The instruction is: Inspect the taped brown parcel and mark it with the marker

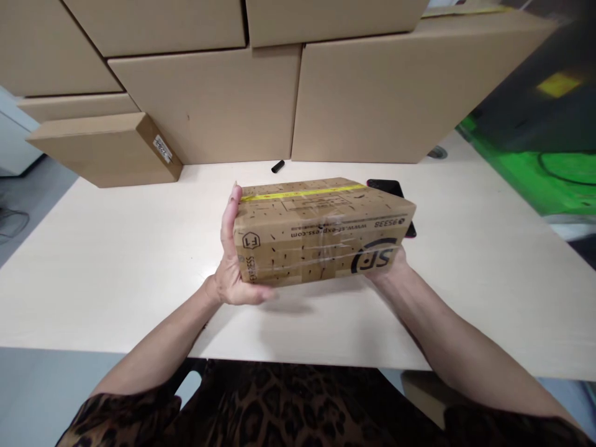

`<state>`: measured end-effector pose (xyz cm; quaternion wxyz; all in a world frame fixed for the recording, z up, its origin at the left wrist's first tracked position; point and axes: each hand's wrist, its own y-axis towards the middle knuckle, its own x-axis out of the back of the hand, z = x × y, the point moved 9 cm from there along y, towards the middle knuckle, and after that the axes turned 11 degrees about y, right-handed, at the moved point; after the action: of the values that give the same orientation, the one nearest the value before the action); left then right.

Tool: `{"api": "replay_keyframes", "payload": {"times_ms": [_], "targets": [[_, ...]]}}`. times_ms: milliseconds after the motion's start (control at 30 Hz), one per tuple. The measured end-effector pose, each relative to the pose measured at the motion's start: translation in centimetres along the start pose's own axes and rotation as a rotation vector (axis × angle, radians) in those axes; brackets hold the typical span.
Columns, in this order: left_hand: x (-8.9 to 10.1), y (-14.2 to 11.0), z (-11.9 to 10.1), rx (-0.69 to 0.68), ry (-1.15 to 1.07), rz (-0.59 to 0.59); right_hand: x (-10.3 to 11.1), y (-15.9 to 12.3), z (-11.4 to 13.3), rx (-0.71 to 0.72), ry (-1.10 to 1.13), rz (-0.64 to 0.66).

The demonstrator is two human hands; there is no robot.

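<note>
I hold a small brown shipping box [316, 233] with clear tape, a yellow strip and black printed letters, lifted a little above the pale table [116, 267]. My left hand [229, 261] presses flat against its left end, fingers upward, thumb under the bottom edge. My right hand [388, 273] grips the box's right end from beneath and is mostly hidden by the box. The box is tilted with its near side facing me.
Large plain cardboard boxes [386, 93] are stacked along the table's back edge. A smaller flat carton [107, 149] with a label lies at the back left. A small black cylinder [278, 166] and a dark phone [386, 186] lie behind the held box. A green floor area lies to the right.
</note>
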<state>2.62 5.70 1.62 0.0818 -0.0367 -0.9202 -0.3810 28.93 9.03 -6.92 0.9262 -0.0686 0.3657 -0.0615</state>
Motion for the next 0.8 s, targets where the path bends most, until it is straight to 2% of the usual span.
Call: {"api": "replay_keyframes", "payload": {"times_ms": [100, 200, 300, 400, 467, 667, 733, 800], "targets": [[0.2, 0.6, 0.4, 0.097, -0.013, -0.004, 1.1, -0.5, 0.3, 0.067, 0.040, -0.144], [0.5, 0.8, 1.0, 0.251, -0.105, -0.026, 0.5, -1.2, 0.5, 0.104, -0.023, -0.128], [0.7, 0.7, 1.4, 0.344, -0.211, -0.034, -1.5, -2.1, 1.8, 0.203, -0.131, -0.017], [0.9, 0.8, 2.0, 0.425, -0.281, -0.032, -4.0, -3.5, 3.9, 0.421, -0.260, 0.121], [1.0, 1.0, 2.4, 0.486, -0.316, -0.031, -5.1, -4.2, 4.5, 0.528, -0.333, 0.209], [0.9, 1.7, 2.3, 0.616, -0.399, -0.058, -5.5, -4.7, 4.0, 0.751, -0.404, 0.476], [0.8, 1.8, 2.1, 0.652, -0.402, -0.065, -5.5, -4.4, 3.9, 0.792, -0.437, 0.523], [0.7, 1.8, 2.1, 0.672, -0.374, -0.042, -5.3, -3.8, 4.1, 0.789, -0.429, 0.517]]}}
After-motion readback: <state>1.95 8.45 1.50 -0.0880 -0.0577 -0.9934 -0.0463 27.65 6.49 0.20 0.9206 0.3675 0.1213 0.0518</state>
